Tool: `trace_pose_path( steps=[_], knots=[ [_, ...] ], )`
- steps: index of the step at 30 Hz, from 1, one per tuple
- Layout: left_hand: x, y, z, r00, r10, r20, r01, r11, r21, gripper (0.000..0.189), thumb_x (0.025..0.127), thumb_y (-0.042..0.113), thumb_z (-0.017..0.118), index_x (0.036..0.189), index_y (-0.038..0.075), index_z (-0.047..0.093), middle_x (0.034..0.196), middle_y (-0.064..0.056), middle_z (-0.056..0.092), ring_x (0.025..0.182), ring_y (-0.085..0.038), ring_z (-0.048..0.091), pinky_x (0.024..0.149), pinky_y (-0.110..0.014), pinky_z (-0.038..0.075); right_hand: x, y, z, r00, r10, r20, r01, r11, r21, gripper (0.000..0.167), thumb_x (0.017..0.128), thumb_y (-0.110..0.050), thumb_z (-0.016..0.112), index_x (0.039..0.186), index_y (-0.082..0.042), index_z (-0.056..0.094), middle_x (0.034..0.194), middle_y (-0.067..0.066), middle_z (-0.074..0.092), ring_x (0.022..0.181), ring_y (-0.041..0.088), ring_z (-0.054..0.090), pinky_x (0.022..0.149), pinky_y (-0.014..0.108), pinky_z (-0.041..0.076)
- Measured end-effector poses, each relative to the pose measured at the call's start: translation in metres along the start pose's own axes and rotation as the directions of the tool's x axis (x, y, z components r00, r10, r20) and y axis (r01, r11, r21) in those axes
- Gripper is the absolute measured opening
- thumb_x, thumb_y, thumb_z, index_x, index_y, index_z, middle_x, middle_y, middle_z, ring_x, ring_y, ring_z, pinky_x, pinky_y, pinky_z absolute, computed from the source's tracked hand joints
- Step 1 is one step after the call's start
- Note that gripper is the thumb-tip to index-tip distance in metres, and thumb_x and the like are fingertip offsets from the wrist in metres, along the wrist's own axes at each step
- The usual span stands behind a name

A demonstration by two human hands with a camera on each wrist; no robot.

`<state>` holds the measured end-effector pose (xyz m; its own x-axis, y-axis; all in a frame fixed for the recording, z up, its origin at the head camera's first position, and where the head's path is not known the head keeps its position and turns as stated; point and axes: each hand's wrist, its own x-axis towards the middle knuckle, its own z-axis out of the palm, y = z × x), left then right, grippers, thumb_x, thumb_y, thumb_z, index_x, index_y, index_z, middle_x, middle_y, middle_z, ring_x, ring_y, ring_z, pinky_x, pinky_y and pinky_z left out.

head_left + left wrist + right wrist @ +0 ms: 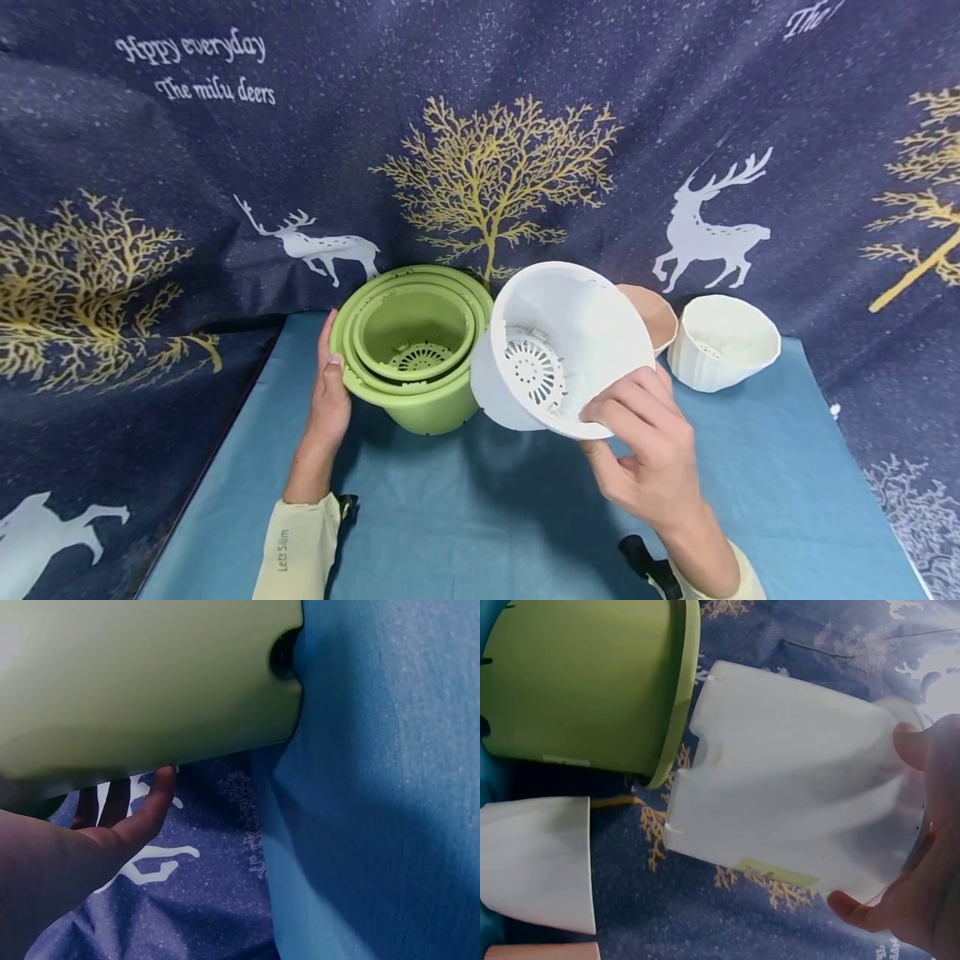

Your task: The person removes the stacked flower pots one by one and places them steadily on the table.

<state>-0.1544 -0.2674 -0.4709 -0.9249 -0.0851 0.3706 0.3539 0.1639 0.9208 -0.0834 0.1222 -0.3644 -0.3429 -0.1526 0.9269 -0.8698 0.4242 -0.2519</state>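
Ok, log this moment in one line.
right grip: holds white pot tilted, by rim | left grip: touches nested green pots

Has a navy cloth backdrop (525, 50), printed with golden trees (491, 225), white deer (712, 237) and white lettering (191, 47); hangs behind a bench (465, 517) covered in plain blue.

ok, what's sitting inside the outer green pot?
At least one smaller green pot is nested in the outer green pot; the innermost slotted base shows. The outer pot's floor is covered, so anything beneath the nesting can't be seen.
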Motion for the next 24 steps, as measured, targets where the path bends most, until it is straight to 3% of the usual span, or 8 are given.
trace_pose_path(
  steps=[4, 13, 24],
  knots=[
    [0.0, -0.002, 0.0, 1.0, 0.008, -0.011, -0.008, 1.0, -0.01, 0.059, 0.115, 0.027, 0.023, 0.172, 0.018, 0.013, 0.177, -0.002, 0.013, 0.16, -0.021, 0.016, 0.122, -0.021, 0.018, -0.003, 0.001, -0.005, 1.0, -0.017, 0.005, 0.017, 1.0, 0.005, 0.036, 0.104, -0.027, 0.068, 0.072, -0.01, 0.069, 0.072, 0.001, 0.062, 0.073, 0.023, 0.05, 0.081, 0.041, 0.034],
    [0.0, -0.001, 0.0, 1.0, 0.016, -0.011, -0.016, 1.0, -0.022, 0.059, 0.114, 0.024, 0.022, 0.172, 0.017, 0.014, 0.177, -0.005, 0.013, 0.16, -0.021, 0.016, 0.122, -0.02, 0.018, -0.001, -0.002, -0.011, 0.998, -0.057, -0.002, 0.057, 0.998, 0.033, 0.034, 0.101, -0.021, 0.067, 0.069, -0.008, 0.067, 0.071, 0.002, 0.062, 0.07, 0.023, 0.049, 0.079, 0.039, 0.033],
    [0.0, -0.002, 0.0, 1.0, 0.028, -0.01, -0.028, 1.0, 0.006, 0.058, 0.115, 0.023, 0.022, 0.172, 0.016, 0.014, 0.177, -0.003, 0.015, 0.16, -0.021, 0.016, 0.123, -0.022, 0.017, -0.001, 0.002, -0.019, 0.988, -0.122, 0.098, 0.116, 0.991, 0.064, 0.035, 0.103, -0.022, 0.064, 0.071, -0.01, 0.065, 0.073, 0.0, 0.062, 0.074, 0.021, 0.051, 0.084, 0.043, 0.033]
  ],
)
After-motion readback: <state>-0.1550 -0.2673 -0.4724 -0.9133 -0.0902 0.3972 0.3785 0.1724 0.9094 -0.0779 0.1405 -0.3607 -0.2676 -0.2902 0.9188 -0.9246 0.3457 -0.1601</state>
